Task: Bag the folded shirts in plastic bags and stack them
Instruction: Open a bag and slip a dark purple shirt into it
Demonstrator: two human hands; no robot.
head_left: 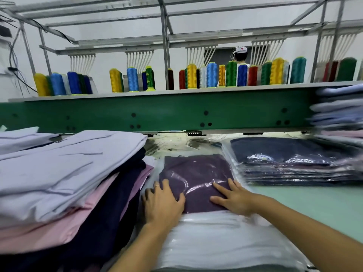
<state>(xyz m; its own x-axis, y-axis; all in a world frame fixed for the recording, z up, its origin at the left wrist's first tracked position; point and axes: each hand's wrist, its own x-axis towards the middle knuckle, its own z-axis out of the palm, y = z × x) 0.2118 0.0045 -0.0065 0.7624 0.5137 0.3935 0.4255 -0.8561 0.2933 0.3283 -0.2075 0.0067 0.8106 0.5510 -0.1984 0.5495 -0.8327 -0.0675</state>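
A folded purple shirt [194,171] lies inside a clear plastic bag [206,232] in front of me, pushed toward the bag's far end. The near part of the bag lies flat and looks white. My left hand [163,203] presses flat on the shirt's near left corner, a ring on one finger. My right hand [233,197] rests flat on the near right part, fingers spread. To the right sits a stack of bagged dark navy shirts [290,163]. On the left is a pile of unbagged folded shirts [64,179] in lilac, pink and navy.
A green embroidery machine beam [157,112] runs across behind the table, with thread cones [212,75] on top. More folded shirts [339,114] are stacked at the far right. Loose plastic bags [176,144] lie at the back. A person's head [240,54] shows beyond the cones.
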